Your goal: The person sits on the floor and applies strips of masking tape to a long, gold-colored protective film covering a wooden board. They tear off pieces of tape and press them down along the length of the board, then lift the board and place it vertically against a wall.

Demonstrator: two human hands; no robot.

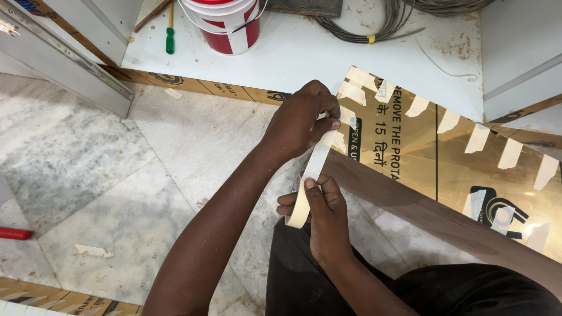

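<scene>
My right hand grips a roll of cream masking tape held low over my lap. A strip of the tape runs up from the roll to my left hand, whose fingertips pinch its free end. That end sits at the near corner of a glossy gold board with a brown wooden edge. Several short pieces of tape are stuck along the board's far edge.
A red and white bucket and a green-handled screwdriver lie on the white sheet at the back. A coil of grey cable is beside them. A red handle lies on the marble floor at left. My dark trousers fill the lower right.
</scene>
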